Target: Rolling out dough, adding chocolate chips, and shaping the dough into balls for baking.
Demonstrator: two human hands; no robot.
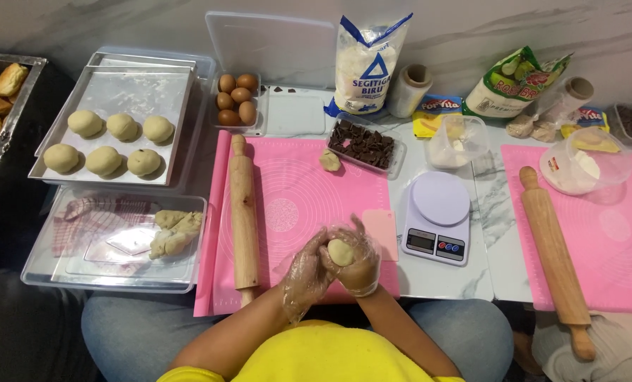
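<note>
Both my hands wear thin clear plastic gloves and meet over the near edge of a pink silicone mat (295, 191). My left hand (305, 272) and my right hand (358, 258) cup a small pale dough ball (340, 252) between them. A wooden rolling pin (243, 216) lies along the mat's left side. One small dough lump (329, 160) rests at the mat's far edge, next to a tray of dark chocolate pieces (364, 145). A pink scraper (381, 233) lies just right of my hands.
A metal baking tray (136, 88) at left carries several shaped dough balls. Below it a clear container (47, 272) holds raw dough (176, 231) and a checked cloth. Eggs (236, 99), a flour bag (365, 64), a white scale (437, 216), tubs, and a second mat with rolling pin (555, 258) stand around.
</note>
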